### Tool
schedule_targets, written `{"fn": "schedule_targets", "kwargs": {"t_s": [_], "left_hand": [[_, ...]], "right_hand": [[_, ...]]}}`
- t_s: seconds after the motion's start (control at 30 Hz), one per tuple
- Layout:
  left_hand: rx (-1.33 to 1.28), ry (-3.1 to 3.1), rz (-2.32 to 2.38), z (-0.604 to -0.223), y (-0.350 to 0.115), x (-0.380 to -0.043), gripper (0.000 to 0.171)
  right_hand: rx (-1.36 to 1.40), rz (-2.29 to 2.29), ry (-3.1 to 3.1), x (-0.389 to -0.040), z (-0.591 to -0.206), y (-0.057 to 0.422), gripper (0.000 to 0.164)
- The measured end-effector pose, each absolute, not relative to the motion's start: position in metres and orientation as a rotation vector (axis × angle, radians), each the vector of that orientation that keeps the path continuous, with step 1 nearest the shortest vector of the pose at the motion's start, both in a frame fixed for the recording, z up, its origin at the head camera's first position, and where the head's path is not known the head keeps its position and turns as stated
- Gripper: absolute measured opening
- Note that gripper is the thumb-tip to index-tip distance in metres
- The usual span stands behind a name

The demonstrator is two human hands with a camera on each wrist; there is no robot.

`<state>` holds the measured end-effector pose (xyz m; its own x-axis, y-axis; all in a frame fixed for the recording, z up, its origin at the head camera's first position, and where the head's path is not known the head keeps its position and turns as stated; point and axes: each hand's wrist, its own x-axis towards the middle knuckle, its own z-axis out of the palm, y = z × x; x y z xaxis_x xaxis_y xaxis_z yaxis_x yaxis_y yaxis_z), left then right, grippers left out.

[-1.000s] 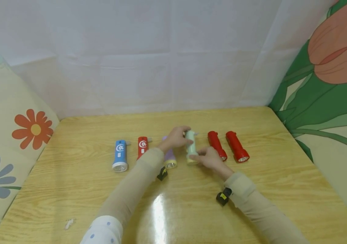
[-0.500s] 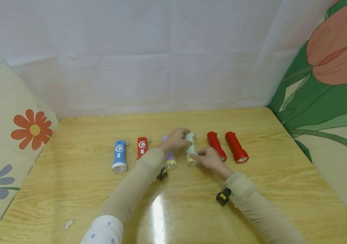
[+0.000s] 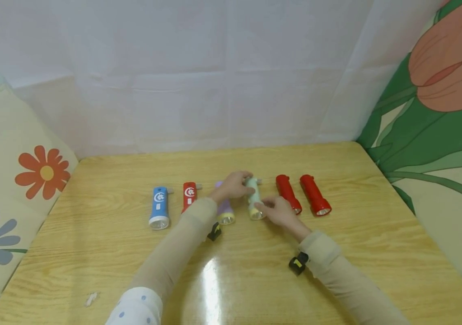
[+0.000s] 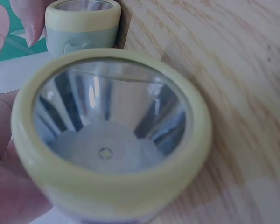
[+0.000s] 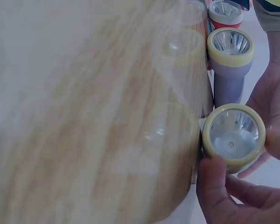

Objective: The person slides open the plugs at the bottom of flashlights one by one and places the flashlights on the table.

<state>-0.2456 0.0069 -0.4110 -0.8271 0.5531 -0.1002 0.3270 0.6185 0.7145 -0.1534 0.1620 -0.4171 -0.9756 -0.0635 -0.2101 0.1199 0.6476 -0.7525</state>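
A mint-green flashlight (image 3: 254,197) with a pale yellow lens ring lies in the row on the table. My left hand (image 3: 232,185) grips its far end, thumb and fingers on either side. At the lens end my right hand (image 3: 278,211) pinches the ring; the right wrist view shows thumb and fingers at the yellow rim (image 5: 234,162). Under my left wrist sits a purple flashlight (image 3: 226,210), partly hidden by the left hand and forearm. Its yellow-rimmed lens (image 4: 109,126) fills the left wrist view, with the mint flashlight's head (image 4: 84,28) behind it.
Left along the row lie a blue flashlight (image 3: 159,207) and a red flashlight (image 3: 189,195) with white markings, the latter partly covered by my sleeve. Two plain red flashlights (image 3: 289,194) lie to the right. The wooden table (image 3: 255,280) backs onto a white cloth (image 3: 198,108).
The mint flashlight has turned slightly in my hands: its far end has come a little nearer and left, its lens end a touch right. The other flashlights stay put.
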Motion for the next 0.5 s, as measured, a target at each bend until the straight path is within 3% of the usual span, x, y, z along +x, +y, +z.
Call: {"fn": "schedule_targets", "kwargs": {"t_s": [0.5], "left_hand": [[0.658, 2.558, 1.128, -0.400, -0.009, -0.240, 0.053]], "right_hand": [[-0.132, -1.301, 2.751, -0.130, -0.403, 0.177, 0.049]]}}
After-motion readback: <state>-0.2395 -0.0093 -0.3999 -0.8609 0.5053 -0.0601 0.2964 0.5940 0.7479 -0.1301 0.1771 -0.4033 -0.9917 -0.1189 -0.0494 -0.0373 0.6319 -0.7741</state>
